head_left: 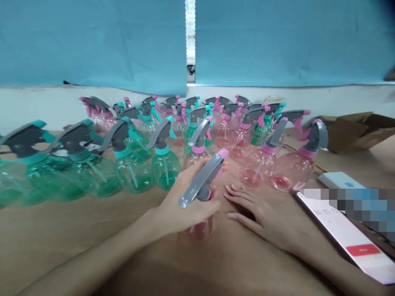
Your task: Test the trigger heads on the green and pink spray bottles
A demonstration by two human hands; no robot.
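Observation:
My left hand (182, 201) is wrapped round the neck of a pink spray bottle (200, 230) with a grey trigger head and pink nozzle, upright at the table's middle. The fingers on its far side are partly hidden. To the right, my right hand (259, 209) lies on the table with its fingers stretched out towards that bottle, holding nothing. Just behind the held bottle stands another pink spray bottle (199, 150). Two more, a pink bottle (257, 164) and a tilted-looking pink bottle (293, 170), stand beyond my right hand.
Several green spray bottles (134, 172) form a row on the left. More pink and green bottles crowd the back by the wall. On the right are a phone (342, 234) showing a timer, a small white box (339, 180) and a brown paper bag (354, 131).

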